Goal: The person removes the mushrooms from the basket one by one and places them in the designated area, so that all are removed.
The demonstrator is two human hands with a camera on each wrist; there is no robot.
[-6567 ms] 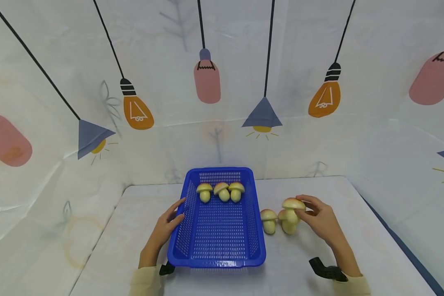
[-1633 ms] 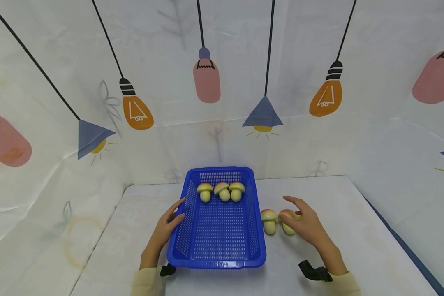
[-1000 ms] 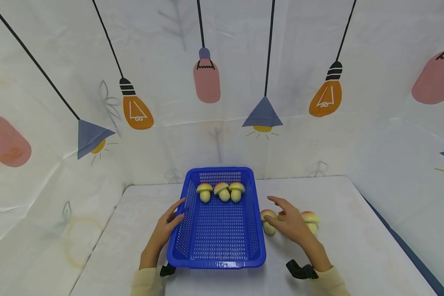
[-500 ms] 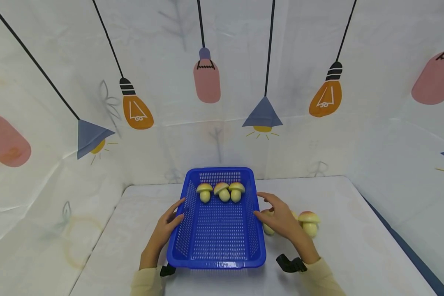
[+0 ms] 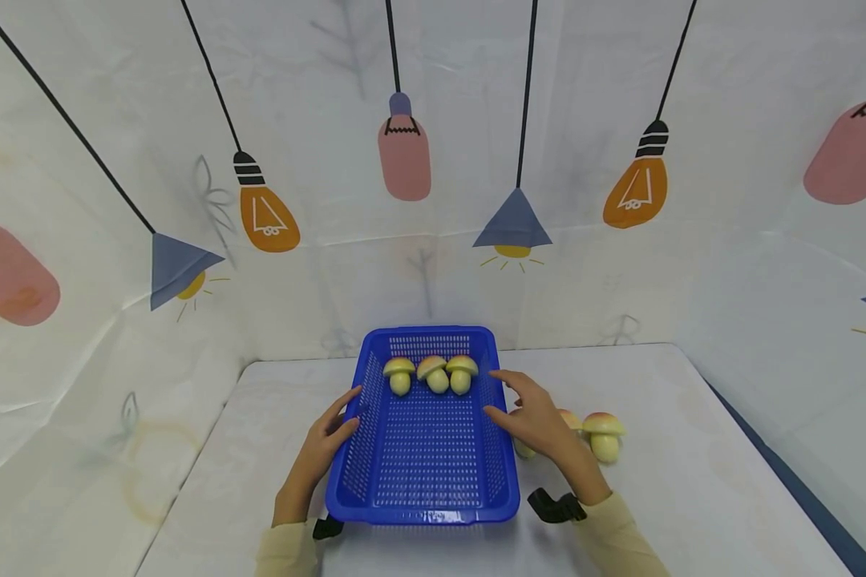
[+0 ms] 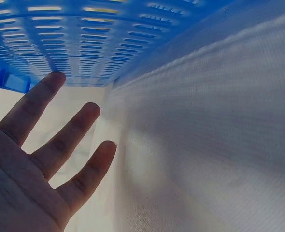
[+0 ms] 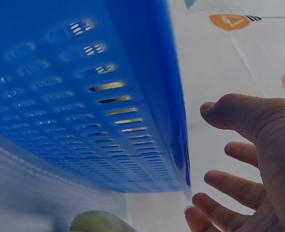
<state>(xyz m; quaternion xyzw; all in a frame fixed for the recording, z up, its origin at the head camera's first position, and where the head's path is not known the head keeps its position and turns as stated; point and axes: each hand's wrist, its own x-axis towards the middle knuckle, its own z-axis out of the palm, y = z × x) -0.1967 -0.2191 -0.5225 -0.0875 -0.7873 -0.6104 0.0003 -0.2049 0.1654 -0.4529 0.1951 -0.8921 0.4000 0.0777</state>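
A blue plastic basket [image 5: 426, 457] sits on the white table, with three yellow toy mushrooms [image 5: 436, 377] lying in a row at its far end. My left hand [image 5: 321, 441] touches the basket's left rim with thumb and forefinger. In the left wrist view the other fingers [image 6: 67, 140] are straight and spread beside the basket wall. At the right rim hovers my right hand [image 5: 537, 417], fingers spread and holding nothing; the right wrist view shows a gap between it and the rim. Beside it on the table stands a mushroom [image 5: 604, 437]; two others are partly hidden by this hand.
A pale cloth backdrop [image 5: 317, 304] printed with lamps and bulbs rises behind and at both sides of the table [image 5: 707, 481]. Black straps or mounts [image 5: 556, 506] show at both wrists.
Earlier the right hand held a mushroom, which now stands on the table at the right. That hand has since moved left to the basket's rim. The left hand and basket stay put.
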